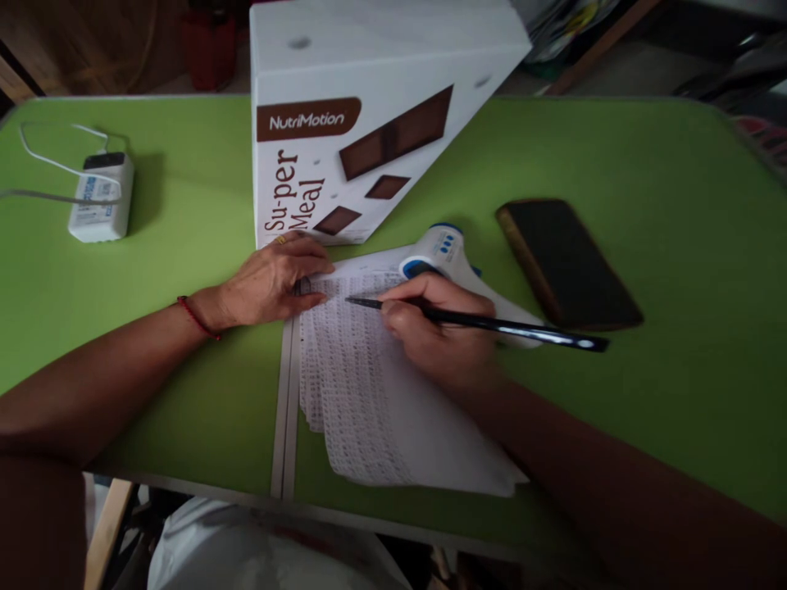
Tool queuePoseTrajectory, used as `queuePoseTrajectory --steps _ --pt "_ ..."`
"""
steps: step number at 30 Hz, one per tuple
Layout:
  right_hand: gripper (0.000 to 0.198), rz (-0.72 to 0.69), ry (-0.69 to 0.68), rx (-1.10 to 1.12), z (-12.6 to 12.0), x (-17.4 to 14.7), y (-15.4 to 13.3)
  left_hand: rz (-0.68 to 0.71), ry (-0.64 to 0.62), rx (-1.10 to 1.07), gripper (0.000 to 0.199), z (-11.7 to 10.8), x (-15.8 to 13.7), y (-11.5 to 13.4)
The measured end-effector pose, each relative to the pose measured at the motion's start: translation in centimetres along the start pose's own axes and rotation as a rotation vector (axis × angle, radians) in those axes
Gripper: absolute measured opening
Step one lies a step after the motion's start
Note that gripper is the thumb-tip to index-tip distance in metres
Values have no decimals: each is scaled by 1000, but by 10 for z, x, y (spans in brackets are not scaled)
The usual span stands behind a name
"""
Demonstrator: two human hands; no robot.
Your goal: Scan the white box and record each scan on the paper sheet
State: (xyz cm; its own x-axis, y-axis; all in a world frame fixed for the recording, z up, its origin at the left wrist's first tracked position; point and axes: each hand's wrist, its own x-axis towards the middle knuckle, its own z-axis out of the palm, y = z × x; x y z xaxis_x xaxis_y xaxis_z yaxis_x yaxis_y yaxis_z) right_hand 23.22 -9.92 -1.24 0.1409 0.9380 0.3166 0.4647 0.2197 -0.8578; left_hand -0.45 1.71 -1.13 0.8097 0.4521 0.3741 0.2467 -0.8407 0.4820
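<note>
My right hand pinches a slim black pen. Its tip points left, close to or on the written part of the paper sheets; contact cannot be made out. Rows of small handwriting fill the sheets' left side, and their right side is blank. My left hand rests at the upper left edge of the sheets, thumb and fingers apart, holding nothing. A small dark item shows between its thumb and fingers, too unclear to name. Beyond my right hand lies a white and blue infrared thermometer, partly hidden by that hand.
A tall white NutriMotion box stands just behind the sheets. A dark phone in a brown case lies at the right. A white charger with a cable sits at the left on the green table, which has a seam.
</note>
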Motion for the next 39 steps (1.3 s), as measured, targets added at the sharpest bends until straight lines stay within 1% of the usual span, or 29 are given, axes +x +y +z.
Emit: queuePoseTrajectory --steps 6,13,21,24,29,36,39 --pt "5 22 -18 9 0 3 -4 -2 1 3 18 -1 0 0" --pt "6 -16 -29 -7 -1 4 -2 -5 -8 -1 19 0 0 -1" --pt "6 -1 -26 -6 -1 3 -3 -10 -1 -13 18 -1 0 -1" --pt "8 -3 -35 -6 -1 3 -3 -2 9 -6 18 -1 0 -1" --pt "4 -33 -39 6 -1 4 -3 27 12 1 19 0 0 -2" --pt "4 15 9 -7 0 3 -1 -5 -2 6 20 0 0 -2" --pt "5 -9 -21 -7 -2 4 -1 12 4 2 20 1 -1 -3"
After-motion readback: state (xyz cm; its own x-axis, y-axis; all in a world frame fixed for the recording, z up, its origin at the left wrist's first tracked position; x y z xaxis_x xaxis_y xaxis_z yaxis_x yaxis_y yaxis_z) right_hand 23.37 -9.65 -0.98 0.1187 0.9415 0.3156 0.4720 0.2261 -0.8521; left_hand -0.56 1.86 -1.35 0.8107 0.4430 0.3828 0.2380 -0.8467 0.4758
